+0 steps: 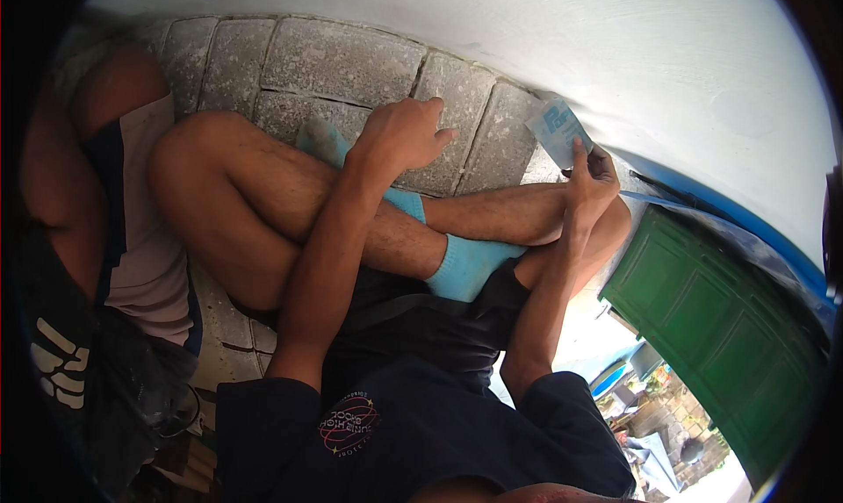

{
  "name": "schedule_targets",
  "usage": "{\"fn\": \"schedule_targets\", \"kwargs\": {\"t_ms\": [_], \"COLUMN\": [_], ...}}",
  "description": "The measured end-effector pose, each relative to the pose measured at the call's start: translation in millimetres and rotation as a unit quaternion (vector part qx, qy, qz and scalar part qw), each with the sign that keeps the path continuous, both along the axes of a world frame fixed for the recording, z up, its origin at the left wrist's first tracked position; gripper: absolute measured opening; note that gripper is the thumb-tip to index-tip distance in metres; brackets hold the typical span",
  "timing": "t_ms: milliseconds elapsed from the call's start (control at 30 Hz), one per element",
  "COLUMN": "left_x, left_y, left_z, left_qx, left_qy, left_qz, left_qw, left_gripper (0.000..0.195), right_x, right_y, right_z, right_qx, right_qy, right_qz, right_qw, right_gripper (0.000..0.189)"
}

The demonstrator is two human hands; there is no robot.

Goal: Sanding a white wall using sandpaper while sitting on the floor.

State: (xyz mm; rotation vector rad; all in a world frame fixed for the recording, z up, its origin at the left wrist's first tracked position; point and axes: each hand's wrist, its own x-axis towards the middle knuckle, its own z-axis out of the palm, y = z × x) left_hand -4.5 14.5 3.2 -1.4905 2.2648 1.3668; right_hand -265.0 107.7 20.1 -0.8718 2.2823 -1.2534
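My left hand (403, 133) hovers back-up above the paving blocks, thumb and index finger apart with nothing visible between them. Its other fingers are mostly hidden under the hand. Over my bent right knee, my right hand (593, 177) pinches a flat, pale packet or sheet (556, 133) by its lower edge. Blue printing covers the packet's face, and its top reaches close to the white wall. My legs are crossed on the ground, in light-blue socks (471, 266).
Grey paving blocks (342, 62) run up to a white wall (527, 22). Another person's leg in shorts (148, 226) is close on my left. To my right stands a green panelled plastic object (711, 332), with clutter beyond it.
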Motion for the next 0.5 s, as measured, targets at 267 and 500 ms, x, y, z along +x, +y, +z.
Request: {"fn": "schedule_targets", "kwargs": {"t_ms": [267,500], "left_x": [0.8,-0.2], "left_y": [0.9,1.5], "left_z": [-1.0,0.8], "left_qx": [-0.011,-0.005], "left_qy": [-0.004,0.000], "left_qz": [-0.008,-0.004], "left_qw": [1.000,1.000], "left_gripper": [0.044,0.046], "right_x": [-0.9,-3.0], "right_y": [4.4,7.6], "right_z": [-7.1,-6.8], "right_qx": [-0.012,-0.020], "right_qy": [-0.015,-0.026], "right_qz": [0.014,0.013], "right_qw": [1.000,0.999], "right_gripper": [0.029,0.030]}}
